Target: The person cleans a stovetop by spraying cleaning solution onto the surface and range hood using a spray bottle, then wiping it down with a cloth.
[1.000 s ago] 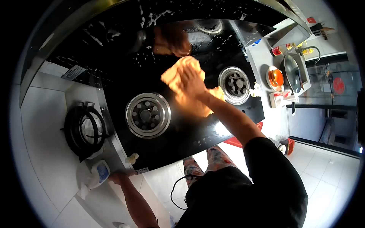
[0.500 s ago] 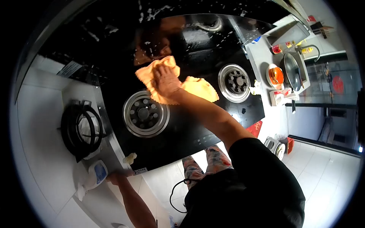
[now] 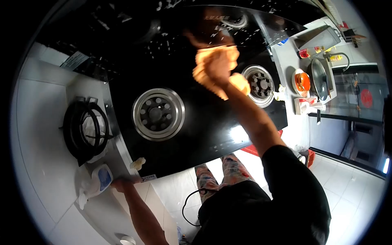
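My right hand (image 3: 219, 68) presses an orange cloth (image 3: 202, 72) against the black glass cooktop (image 3: 200, 118), just left of the right burner (image 3: 260, 85). Hand and cloth are smeared by motion, and the cloth bunches around the fingers. My left hand (image 3: 123, 185) leans on the counter edge at the cooktop's front left corner, beside a white spray bottle (image 3: 102, 179) with a blue label. Its fingers show only in part, lying on the edge with nothing held. The left burner (image 3: 158, 114) is uncovered by any grate.
Black pan supports (image 3: 86, 130) lie stacked on the left counter. A crumpled pale scrap (image 3: 138, 164) sits at the front left corner, another (image 3: 280, 93) by the right burner. Along the right counter stand an orange bowl (image 3: 302, 82), a pan lid (image 3: 319, 79) and a tissue box (image 3: 303, 106).
My right hand has swept the orange cloth to the right, from beside the left burner to near the right one. My left hand has stayed about where it was.
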Available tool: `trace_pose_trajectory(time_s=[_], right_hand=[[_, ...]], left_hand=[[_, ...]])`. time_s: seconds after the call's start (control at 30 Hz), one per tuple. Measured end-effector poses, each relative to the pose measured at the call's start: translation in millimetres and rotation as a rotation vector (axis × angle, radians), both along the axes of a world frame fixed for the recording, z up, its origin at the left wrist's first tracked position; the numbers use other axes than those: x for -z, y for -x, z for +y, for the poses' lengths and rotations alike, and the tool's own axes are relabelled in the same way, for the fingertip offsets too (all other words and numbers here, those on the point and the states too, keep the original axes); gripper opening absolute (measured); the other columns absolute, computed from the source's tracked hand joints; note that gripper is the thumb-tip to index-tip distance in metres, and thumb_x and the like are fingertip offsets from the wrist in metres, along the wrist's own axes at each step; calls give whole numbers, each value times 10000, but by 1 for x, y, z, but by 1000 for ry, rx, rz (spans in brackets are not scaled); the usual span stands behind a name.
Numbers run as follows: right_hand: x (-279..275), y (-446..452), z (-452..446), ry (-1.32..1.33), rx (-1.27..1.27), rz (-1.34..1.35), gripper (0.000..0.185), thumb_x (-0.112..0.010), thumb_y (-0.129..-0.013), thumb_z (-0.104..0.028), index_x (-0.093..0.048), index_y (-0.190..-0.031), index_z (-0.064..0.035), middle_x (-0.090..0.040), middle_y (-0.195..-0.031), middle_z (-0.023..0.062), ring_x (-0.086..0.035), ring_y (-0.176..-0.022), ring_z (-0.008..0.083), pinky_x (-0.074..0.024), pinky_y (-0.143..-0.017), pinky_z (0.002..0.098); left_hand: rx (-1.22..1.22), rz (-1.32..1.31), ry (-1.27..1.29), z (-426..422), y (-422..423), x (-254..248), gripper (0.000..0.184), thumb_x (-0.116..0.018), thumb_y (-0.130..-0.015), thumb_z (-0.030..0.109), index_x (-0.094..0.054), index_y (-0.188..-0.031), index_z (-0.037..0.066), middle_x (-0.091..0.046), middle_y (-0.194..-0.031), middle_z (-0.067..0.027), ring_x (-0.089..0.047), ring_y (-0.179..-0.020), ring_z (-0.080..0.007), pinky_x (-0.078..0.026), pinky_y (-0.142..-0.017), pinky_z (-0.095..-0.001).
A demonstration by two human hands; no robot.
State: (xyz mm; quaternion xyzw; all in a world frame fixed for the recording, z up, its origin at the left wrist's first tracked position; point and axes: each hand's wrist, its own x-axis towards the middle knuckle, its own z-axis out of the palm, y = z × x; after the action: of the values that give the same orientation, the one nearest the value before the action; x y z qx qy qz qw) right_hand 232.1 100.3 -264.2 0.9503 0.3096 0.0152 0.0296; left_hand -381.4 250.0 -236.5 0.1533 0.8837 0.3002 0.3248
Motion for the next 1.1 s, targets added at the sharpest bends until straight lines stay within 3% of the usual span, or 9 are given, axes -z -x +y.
trace_pose_trajectory(time_s=[0.07,0.17,0.3,0.4,0.5,0.6,0.83,0.9,1.1], right_hand=[[-13,53,26,-448,-192,155,618,-575,-953,-400,-556,-1358,67,-447,-1485,286,-414,-1382,410,-356,-1153,478],[-12,50,10,-369,-253,-10,733,-567,-966,-483,-476,-1465,46,-469,-1459,240,-403,-1392,384,-307,-1206,435],[15,-57,-42,-466,-93,-89,654,-645,-920,-483,-589,-1262,72,-551,-1309,260,-552,-1192,413,-443,-1060,466],[-19,-91,-74,-242,183,-20,891,-548,-945,-641,-440,-1485,60,-498,-1441,272,-419,-1408,399,-344,-1185,454],[-20,-87,-69,-164,238,28,830,-529,-967,-619,-455,-1462,44,-508,-1402,260,-437,-1357,419,-343,-1176,463],[22,-73,-51,-287,-34,-39,533,-614,-952,-414,-566,-1248,26,-538,-1246,239,-531,-1178,411,-450,-1003,494],[-26,-55,-56,-320,-214,254,685,-628,-925,-535,-548,-1353,-7,-522,-1406,225,-547,-1247,411,-450,-1075,464],[-38,-82,-76,-293,158,186,686,-681,-897,-494,-529,-1382,-33,-523,-1414,232,-564,-1271,399,-487,-1048,452],[-25,-48,-44,-396,-38,220,659,-640,-912,-469,-531,-1385,-23,-552,-1358,198,-523,-1266,377,-439,-1073,453]], left_hand=[[141,132,104,2,-10,0,756,-409,-1006,576,-470,-1495,3,-514,-1485,-242,-550,-1312,-417,-515,-1018,-589],[75,128,9,17,46,61,727,-431,-996,589,-456,-1527,92,-499,-1509,-204,-522,-1344,-408,-457,-1069,-637],[-99,-34,-68,4,-11,2,698,-643,-939,490,-491,-1460,51,-554,-1443,-209,-578,-1301,-355,-525,-1073,-513],[97,92,-87,-2,-7,6,738,-453,-978,599,-467,-1513,91,-510,-1500,-207,-509,-1357,-391,-449,-1103,-593],[-245,-185,-146,-4,-15,-10,727,-496,-963,579,-466,-1506,95,-516,-1494,-205,-525,-1347,-387,-481,-1087,-559],[266,271,48,6,30,40,719,-516,-960,563,-453,-1509,103,-520,-1487,-206,-547,-1329,-385,-514,-1042,-571],[140,148,58,18,49,58,736,-655,-904,521,-446,-1465,91,-534,-1449,-223,-567,-1299,-400,-545,-1048,-554],[99,57,-45,17,48,54,718,-657,-911,499,-445,-1455,82,-534,-1446,-223,-570,-1293,-404,-547,-1052,-544],[310,394,162,6,13,29,656,-470,-1012,501,-497,-1443,7,-537,-1459,-237,-579,-1283,-405,-539,-1039,-526]])
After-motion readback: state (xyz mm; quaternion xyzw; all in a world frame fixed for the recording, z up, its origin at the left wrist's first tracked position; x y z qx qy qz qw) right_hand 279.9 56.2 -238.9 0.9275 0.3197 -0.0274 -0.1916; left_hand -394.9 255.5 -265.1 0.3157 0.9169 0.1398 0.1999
